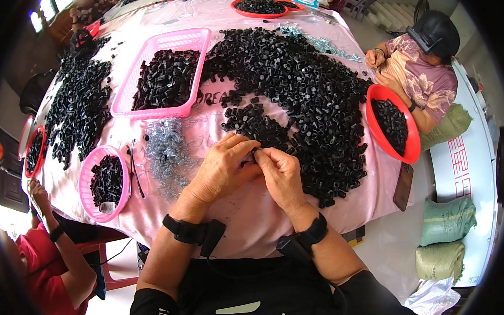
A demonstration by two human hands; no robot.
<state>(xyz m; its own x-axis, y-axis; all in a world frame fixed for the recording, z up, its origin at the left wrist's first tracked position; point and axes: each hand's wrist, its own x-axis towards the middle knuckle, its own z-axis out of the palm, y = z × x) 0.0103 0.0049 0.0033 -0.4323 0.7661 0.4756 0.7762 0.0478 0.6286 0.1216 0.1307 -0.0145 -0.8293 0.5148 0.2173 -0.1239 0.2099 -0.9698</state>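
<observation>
My left hand [228,163] and my right hand [280,175] meet over the near middle of the table, fingertips pinched together. Between them is a small black plastic part [254,152], mostly covered by the fingers. Just beyond my hands spreads a big heap of small black cap-like parts [315,104], with a smaller cluster [256,121] close to my fingertips. Left of my left hand lies a pile of tiny shiny clear-grey pieces [166,154]; their kind is too small to make out.
A pink rectangular basket [119,100] and a round pink basket [85,190] hold black parts at left. A red basin [412,146] sits at the right edge near a phone [403,188]. A thin dark tool [135,170] lies at left. Co-workers sit at right [427,69] and left [54,261].
</observation>
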